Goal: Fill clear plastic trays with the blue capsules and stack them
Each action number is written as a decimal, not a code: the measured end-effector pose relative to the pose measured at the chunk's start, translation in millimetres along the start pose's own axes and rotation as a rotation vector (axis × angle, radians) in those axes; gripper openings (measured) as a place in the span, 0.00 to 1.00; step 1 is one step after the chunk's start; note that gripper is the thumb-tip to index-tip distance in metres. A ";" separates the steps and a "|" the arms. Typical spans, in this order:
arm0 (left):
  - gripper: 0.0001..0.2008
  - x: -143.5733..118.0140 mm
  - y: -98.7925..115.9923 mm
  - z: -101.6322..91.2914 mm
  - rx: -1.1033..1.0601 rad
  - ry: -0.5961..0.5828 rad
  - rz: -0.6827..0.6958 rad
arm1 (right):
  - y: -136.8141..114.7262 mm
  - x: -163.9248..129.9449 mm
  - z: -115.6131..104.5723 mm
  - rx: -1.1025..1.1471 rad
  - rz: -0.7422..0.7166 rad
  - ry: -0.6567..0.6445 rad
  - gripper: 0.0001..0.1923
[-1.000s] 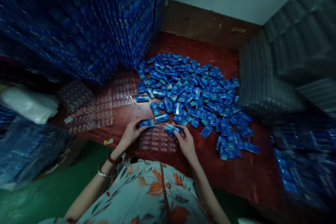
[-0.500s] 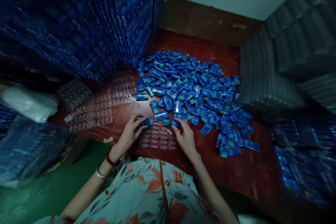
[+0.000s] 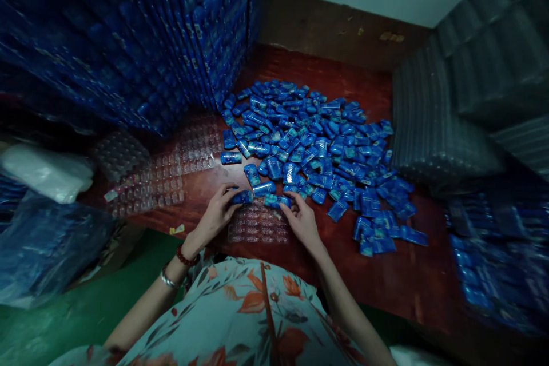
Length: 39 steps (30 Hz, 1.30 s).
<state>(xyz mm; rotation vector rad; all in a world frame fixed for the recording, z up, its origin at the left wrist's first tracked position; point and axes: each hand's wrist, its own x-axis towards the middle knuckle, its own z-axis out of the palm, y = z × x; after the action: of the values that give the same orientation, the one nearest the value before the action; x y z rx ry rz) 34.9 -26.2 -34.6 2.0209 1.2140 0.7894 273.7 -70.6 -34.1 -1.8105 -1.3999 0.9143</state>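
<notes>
In the head view, the left hand [image 3: 214,216] pinches one small blue packet [image 3: 241,197] and the right hand [image 3: 302,221] pinches another [image 3: 277,201], both at the far edge of a clear blister tray [image 3: 257,227] whose cavities are too dim to read.

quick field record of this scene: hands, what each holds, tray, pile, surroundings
left hand: grips a blue pack at the clear tray's far left edge
right hand: grips another blue pack at its far right edge
clear tray: between both hands, on the red table
pile of blue packs: loose, beyond the hands
filled stacks: far left
</notes>
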 end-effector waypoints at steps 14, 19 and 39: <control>0.14 -1.8 6.6 -3.6 -0.107 0.019 -0.071 | -19.1 9.9 -6.1 -0.137 -0.386 -0.097 0.16; 0.16 0.3 4.1 -1.9 -0.016 -0.003 -0.010 | -15.9 6.9 -4.7 -0.149 -0.267 -0.129 0.15; 0.10 0.8 26.1 9.9 0.291 -0.150 -0.033 | -32.5 9.3 -4.7 -0.914 -0.272 -0.237 0.19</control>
<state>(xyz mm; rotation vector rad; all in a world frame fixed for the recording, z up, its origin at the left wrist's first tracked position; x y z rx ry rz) 56.2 -37.2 -20.3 2.2394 1.3317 0.4553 262.8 -55.3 -5.6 -2.0671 -2.4106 0.3486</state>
